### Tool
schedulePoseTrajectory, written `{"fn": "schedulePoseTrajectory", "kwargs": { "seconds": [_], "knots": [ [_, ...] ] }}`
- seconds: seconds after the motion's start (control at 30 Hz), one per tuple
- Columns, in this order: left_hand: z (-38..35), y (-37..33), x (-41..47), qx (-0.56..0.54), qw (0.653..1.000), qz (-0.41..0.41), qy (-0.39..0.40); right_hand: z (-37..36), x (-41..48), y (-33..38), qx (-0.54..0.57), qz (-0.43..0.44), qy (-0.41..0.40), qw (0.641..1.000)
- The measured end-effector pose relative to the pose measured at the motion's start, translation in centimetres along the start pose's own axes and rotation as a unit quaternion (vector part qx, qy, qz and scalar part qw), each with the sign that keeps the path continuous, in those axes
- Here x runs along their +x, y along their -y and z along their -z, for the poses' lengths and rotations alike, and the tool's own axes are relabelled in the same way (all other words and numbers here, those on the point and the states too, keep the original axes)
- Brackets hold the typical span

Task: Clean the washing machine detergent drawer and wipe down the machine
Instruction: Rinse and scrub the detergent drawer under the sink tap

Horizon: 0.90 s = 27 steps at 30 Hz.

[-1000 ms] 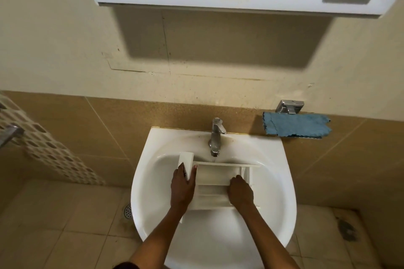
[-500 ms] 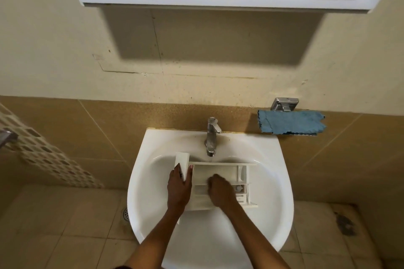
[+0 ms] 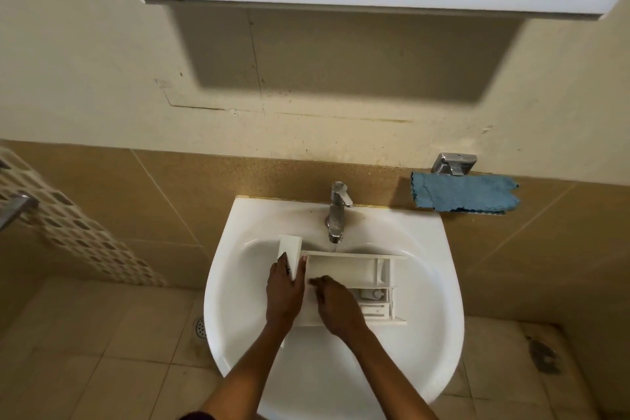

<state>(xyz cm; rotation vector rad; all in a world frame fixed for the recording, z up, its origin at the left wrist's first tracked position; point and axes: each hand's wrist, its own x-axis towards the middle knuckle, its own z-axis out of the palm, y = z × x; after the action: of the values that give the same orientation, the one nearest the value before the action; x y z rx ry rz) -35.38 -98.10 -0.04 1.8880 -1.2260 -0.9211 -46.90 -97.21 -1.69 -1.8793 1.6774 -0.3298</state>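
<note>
The detergent drawer [image 3: 344, 271] is held in the white sink [image 3: 439, 300], under the tap [image 3: 335, 211] — its front panel is gripped by the left hand [image 3: 284, 290]. The right hand [image 3: 337, 305] is laid in 1 compartment — whether its blurred fingers grasp anything cannot be told.

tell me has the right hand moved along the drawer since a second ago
Yes: the right hand slid left along the drawer, from right of the tap to directly below it.

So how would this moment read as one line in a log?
left hand: grips detergent drawer front | right hand: fingers inside drawer | drawer: in sink, below tap | blue cloth: hanging, unused
</note>
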Motion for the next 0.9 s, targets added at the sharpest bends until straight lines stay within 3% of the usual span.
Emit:
{"fn": "schedulePoseTrajectory", "kwargs": {
  "seconds": [0.1,0.2,0.23,0.3,0.33,0.4,0.43,0.47,0.77,0.9],
  "knots": [
    [0.1,-0.2,-0.1,0.000,1.000,0.001,0.006,0.7,-0.4,-1.6,-0.012,0.011,-0.008,1.000],
    [0.4,-0.4,-0.2,0.006,1.000,0.001,0.008,3.3,-0.2,-4.1,-0.154,-0.147,0.008,0.977],
    [0.4,-0.4,-0.2,0.008,1.000,0.001,0.008,4.2,0.3,-4.2,-0.130,-0.186,0.019,0.974],
    [0.5,-0.5,-0.1,0.010,1.000,-0.001,0.008,6.0,1.7,-3.3,0.080,-0.228,-0.009,0.970],
    [0.4,-0.4,-0.1,0.011,1.000,0.000,0.010,6.9,2.7,-2.7,0.260,-0.252,-0.040,0.931],
    [0.4,-0.5,0.0,0.010,1.000,0.006,0.015,8.4,4.9,-1.7,0.578,-0.282,-0.064,0.763],
    [0.5,-0.5,0.0,0.010,1.000,0.009,0.018,8.9,5.8,-1.4,0.665,-0.283,-0.053,0.689],
    [0.5,-0.5,0.0,0.009,1.000,0.008,0.020,9.2,6.7,-1.1,0.704,-0.285,-0.036,0.649],
    [0.6,-0.6,-0.4,0.004,1.000,0.011,0.025,8.2,10.8,-0.8,0.696,-0.350,0.111,0.617],
    [0.7,-0.6,-0.5,0.008,1.000,0.021,0.020,7.8,11.5,-0.4,0.674,-0.344,0.147,0.637]
  ]
}}
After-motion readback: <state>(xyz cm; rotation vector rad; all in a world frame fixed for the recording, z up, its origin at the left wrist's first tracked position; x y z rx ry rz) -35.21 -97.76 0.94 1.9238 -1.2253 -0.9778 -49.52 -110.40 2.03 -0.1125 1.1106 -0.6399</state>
